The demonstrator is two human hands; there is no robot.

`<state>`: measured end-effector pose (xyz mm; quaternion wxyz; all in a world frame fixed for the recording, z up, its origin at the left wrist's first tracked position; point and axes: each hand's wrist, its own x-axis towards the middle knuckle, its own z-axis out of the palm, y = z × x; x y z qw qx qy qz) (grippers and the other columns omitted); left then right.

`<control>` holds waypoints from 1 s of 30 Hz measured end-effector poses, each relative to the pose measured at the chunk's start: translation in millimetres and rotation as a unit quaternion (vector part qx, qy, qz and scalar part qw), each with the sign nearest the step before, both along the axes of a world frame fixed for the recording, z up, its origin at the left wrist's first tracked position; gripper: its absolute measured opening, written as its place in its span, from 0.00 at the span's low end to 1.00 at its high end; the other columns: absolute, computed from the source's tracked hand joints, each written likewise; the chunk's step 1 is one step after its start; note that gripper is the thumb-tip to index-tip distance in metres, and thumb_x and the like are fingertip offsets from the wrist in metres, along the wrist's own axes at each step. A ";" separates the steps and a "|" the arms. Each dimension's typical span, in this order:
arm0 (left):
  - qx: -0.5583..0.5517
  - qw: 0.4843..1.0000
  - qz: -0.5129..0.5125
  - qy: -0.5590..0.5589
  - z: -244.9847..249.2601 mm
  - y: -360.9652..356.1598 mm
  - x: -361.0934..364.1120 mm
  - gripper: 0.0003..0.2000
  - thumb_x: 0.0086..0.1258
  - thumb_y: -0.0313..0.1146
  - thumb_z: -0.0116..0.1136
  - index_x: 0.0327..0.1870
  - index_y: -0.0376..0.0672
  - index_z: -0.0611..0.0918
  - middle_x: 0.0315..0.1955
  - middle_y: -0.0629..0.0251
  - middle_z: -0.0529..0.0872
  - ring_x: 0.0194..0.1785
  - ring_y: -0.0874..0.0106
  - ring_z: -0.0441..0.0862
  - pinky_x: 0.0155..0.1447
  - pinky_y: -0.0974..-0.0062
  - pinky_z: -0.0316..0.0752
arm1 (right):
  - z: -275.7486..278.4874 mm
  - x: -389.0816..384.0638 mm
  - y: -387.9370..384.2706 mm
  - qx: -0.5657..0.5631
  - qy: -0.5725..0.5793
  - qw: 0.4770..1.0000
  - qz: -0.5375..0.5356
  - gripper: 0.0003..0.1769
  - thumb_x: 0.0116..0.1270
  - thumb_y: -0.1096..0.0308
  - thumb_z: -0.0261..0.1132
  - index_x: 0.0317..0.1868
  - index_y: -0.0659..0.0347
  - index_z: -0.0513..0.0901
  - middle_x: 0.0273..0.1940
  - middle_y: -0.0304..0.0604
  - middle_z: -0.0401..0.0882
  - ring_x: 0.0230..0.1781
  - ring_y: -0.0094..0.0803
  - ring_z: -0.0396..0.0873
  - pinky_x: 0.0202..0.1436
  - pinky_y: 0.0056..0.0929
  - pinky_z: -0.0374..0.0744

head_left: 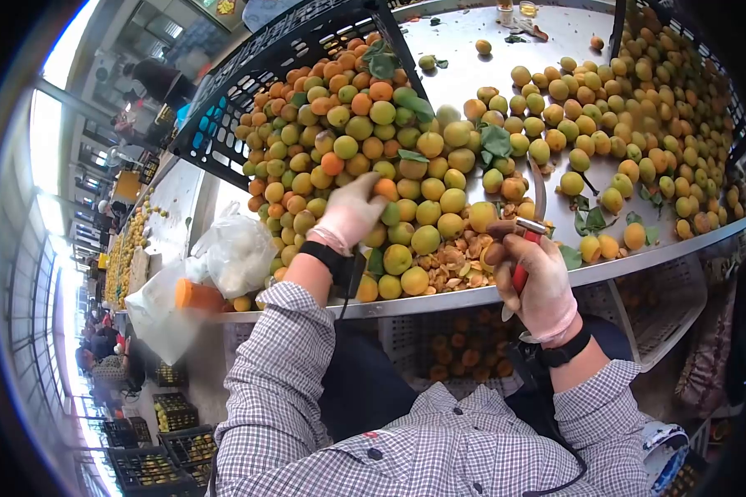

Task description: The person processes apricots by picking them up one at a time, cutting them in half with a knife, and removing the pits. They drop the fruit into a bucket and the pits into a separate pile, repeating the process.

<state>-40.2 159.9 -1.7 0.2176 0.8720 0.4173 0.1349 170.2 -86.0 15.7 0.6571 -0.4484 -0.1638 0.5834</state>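
My left hand (pixel 352 211), in a pale thin glove, reaches into the heap of apricots (pixel 331 124) spilling from a tipped black crate. Its fingers are bent against an orange apricot (pixel 385 189); a firm grip cannot be made out. My right hand (pixel 532 273), gloved too, is closed around a red-handled curved knife (pixel 539 195), the blade pointing up and away. Beneath and between the hands lies a pile of split fruit pieces and pits (pixel 456 263) near the table edge.
Black crates (pixel 298 41) stand on the metal table (pixel 472 21). More apricots (pixel 680 124) spread at the right, with loose leaves (pixel 496 142). A plastic bag (pixel 239 248) and orange container (pixel 197 296) sit at the left edge. People and crates are in the left background.
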 end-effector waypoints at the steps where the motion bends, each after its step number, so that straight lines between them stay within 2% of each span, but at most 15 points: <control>1: -0.028 0.999 -0.004 0.016 2.0 -14.2 5.0 0.26 0.68 0.42 0.61 0.65 0.40 0.78 0.55 0.45 0.85 0.60 0.49 0.82 0.65 0.61 0.75 | 0.6 -1.8 0.3 0.001 0.001 1.000 0.003 0.16 0.73 0.64 0.58 0.51 0.69 0.80 0.29 0.43 0.82 0.10 0.24 0.67 0.13 0.21 0.63; 2: -0.073 0.997 0.004 -0.040 -0.1 -29.8 11.0 0.27 0.68 0.43 0.63 0.66 0.40 0.77 0.55 0.46 0.85 0.60 0.49 0.81 0.66 0.61 0.75 | 2.2 -3.8 0.5 0.007 -0.006 1.000 -0.001 0.16 0.73 0.64 0.58 0.51 0.69 0.80 0.29 0.43 0.82 0.10 0.24 0.68 0.12 0.20 0.63; 4: 0.082 0.992 -0.071 0.058 8.4 -46.5 14.9 0.26 0.69 0.42 0.63 0.65 0.39 0.78 0.55 0.47 0.84 0.60 0.49 0.80 0.67 0.62 0.74 | 5.8 -4.7 0.9 0.017 -0.012 1.000 -0.008 0.17 0.73 0.64 0.57 0.52 0.70 0.80 0.29 0.44 0.82 0.10 0.24 0.68 0.12 0.20 0.64; 6: 0.119 0.987 -0.095 0.046 4.9 -40.3 8.8 0.23 0.69 0.39 0.63 0.62 0.39 0.80 0.56 0.48 0.84 0.60 0.50 0.80 0.67 0.63 0.73 | 8.4 -5.1 -1.8 0.023 -0.025 0.999 0.000 0.17 0.73 0.65 0.57 0.52 0.71 0.80 0.29 0.44 0.82 0.10 0.24 0.68 0.12 0.20 0.64; 8: 0.040 0.988 -0.026 -0.144 3.8 -13.7 -2.6 0.20 0.69 0.36 0.62 0.60 0.38 0.82 0.55 0.48 0.85 0.60 0.53 0.81 0.67 0.64 0.73 | 9.9 -3.6 -5.0 0.027 -0.023 0.999 0.002 0.18 0.73 0.65 0.56 0.53 0.71 0.79 0.29 0.44 0.82 0.10 0.24 0.68 0.12 0.20 0.64; 9: -0.013 0.983 0.031 -0.180 6.0 -3.8 -6.7 0.19 0.70 0.35 0.62 0.60 0.38 0.82 0.53 0.47 0.85 0.60 0.57 0.82 0.66 0.66 0.74 | 10.2 -2.4 -6.2 0.031 -0.022 0.999 0.005 0.18 0.73 0.65 0.56 0.54 0.71 0.79 0.29 0.44 0.82 0.11 0.24 0.69 0.12 0.20 0.64; 10: 0.017 0.991 0.073 -0.108 9.8 4.6 -15.4 0.18 0.70 0.33 0.59 0.59 0.38 0.82 0.52 0.49 0.87 0.60 0.56 0.82 0.66 0.64 0.73 | 9.5 -0.8 -7.0 0.031 -0.021 0.999 0.002 0.18 0.73 0.65 0.56 0.54 0.71 0.79 0.29 0.44 0.82 0.11 0.24 0.69 0.12 0.20 0.64; 12: 0.094 0.988 0.058 0.103 12.0 21.2 -24.9 0.20 0.69 0.30 0.55 0.62 0.41 0.81 0.56 0.51 0.85 0.62 0.54 0.80 0.68 0.61 0.72 | 7.3 2.2 -7.2 0.032 -0.028 0.999 0.010 0.19 0.73 0.65 0.56 0.54 0.72 0.79 0.30 0.44 0.82 0.11 0.24 0.69 0.12 0.20 0.64; 13: 0.094 0.988 0.057 0.103 8.6 26.4 -27.8 0.20 0.69 0.30 0.55 0.62 0.41 0.81 0.56 0.51 0.85 0.62 0.54 0.80 0.68 0.61 0.72 | 6.9 2.6 -6.7 0.031 -0.027 0.999 0.009 0.19 0.73 0.65 0.56 0.54 0.72 0.79 0.30 0.44 0.82 0.11 0.24 0.69 0.12 0.20 0.64; 15: 0.111 0.965 -0.009 0.236 4.4 30.5 -28.0 0.23 0.67 0.26 0.52 0.66 0.45 0.78 0.60 0.53 0.82 0.65 0.52 0.77 0.70 0.59 0.71 | 6.3 2.9 -5.1 0.039 -0.025 0.999 0.009 0.19 0.73 0.65 0.56 0.54 0.72 0.79 0.30 0.44 0.82 0.11 0.23 0.69 0.12 0.20 0.64; 18: 0.082 0.944 -0.012 0.320 5.7 35.6 -16.4 0.26 0.67 0.24 0.51 0.68 0.48 0.76 0.63 0.53 0.79 0.67 0.53 0.74 0.71 0.60 0.70 | 4.4 4.2 -3.5 0.031 -0.036 0.998 0.028 0.18 0.74 0.66 0.54 0.56 0.71 0.78 0.34 0.45 0.84 0.12 0.24 0.68 0.14 0.20 0.63; 20: 0.073 0.937 -0.022 0.340 6.0 42.6 -12.4 0.26 0.66 0.21 0.51 0.67 0.47 0.77 0.61 0.52 0.80 0.67 0.53 0.75 0.70 0.60 0.71 | 2.8 5.4 -2.9 0.023 -0.039 0.998 0.033 0.18 0.74 0.66 0.55 0.56 0.71 0.78 0.35 0.45 0.84 0.12 0.24 0.69 0.14 0.20 0.63; 22: 0.087 0.947 -0.043 0.306 0.1 54.5 -18.3 0.25 0.61 0.25 0.60 0.63 0.45 0.80 0.55 0.48 0.82 0.63 0.50 0.77 0.67 0.60 0.73 | 2.3 6.4 -1.7 0.019 -0.044 0.998 0.039 0.18 0.74 0.66 0.55 0.56 0.71 0.78 0.35 0.46 0.84 0.13 0.24 0.69 0.14 0.20 0.63; 28: 0.068 0.935 -0.056 0.345 1.9 60.3 -14.5 0.26 0.57 0.29 0.64 0.61 0.43 0.80 0.54 0.47 0.82 0.62 0.50 0.77 0.66 0.60 0.74 | 4.0 4.3 0.8 0.007 -0.042 0.998 0.045 0.18 0.74 0.67 0.55 0.56 0.72 0.78 0.35 0.45 0.84 0.12 0.24 0.69 0.13 0.20 0.63; 30: 0.052 0.937 -0.067 0.339 3.9 59.4 -14.2 0.26 0.56 0.29 0.65 0.61 0.43 0.80 0.53 0.47 0.83 0.61 0.49 0.78 0.66 0.60 0.74 | 9.9 0.1 2.1 0.017 -0.019 1.000 0.015 0.17 0.73 0.65 0.57 0.51 0.71 0.81 0.23 0.41 0.79 0.11 0.22 0.69 0.12 0.19 0.63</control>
